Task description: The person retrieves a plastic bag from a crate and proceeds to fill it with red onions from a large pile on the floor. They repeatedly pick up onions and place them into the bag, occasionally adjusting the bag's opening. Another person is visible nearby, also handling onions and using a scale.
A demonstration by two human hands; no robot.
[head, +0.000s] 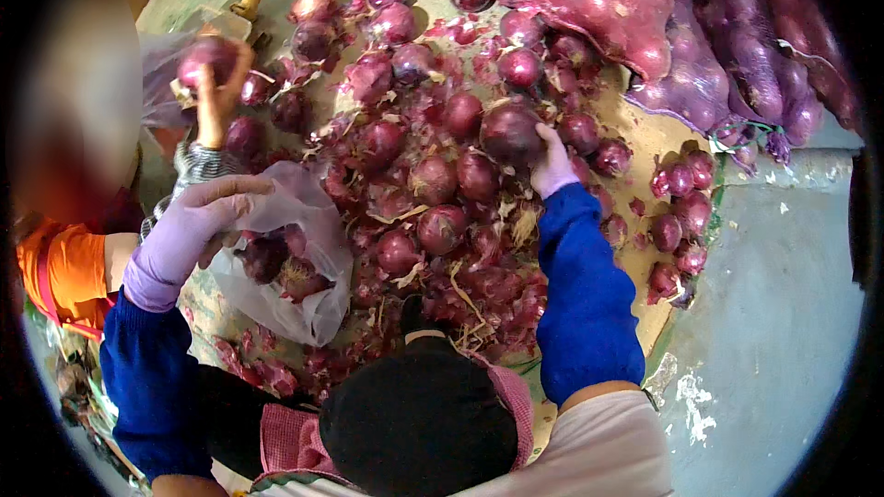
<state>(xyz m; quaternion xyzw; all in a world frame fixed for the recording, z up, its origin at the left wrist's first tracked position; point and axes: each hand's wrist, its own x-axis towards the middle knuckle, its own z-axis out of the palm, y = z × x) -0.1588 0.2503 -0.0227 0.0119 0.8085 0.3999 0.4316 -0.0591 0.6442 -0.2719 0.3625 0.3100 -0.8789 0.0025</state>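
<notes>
My left hand (214,221), in a light purple glove, holds the rim of a clear plastic bag (318,283) open at the left. A few red onions (302,277) lie inside the bag. My right hand (552,155), its wrist in a light purple glove, grips a large dark red onion (510,132) above the pile, near the middle. Loose red onions (442,229) and shed onion skins (483,290) spread between and beyond my hands. Both forearms wear blue sleeves.
Mesh sacks of onions (594,0) lie at the top right, with purple sacks (690,69) beside them. Several small onions (666,232) sit at the mat's right edge. At the left, another person's hand (217,96) holds a red onion (207,61) close to my left hand.
</notes>
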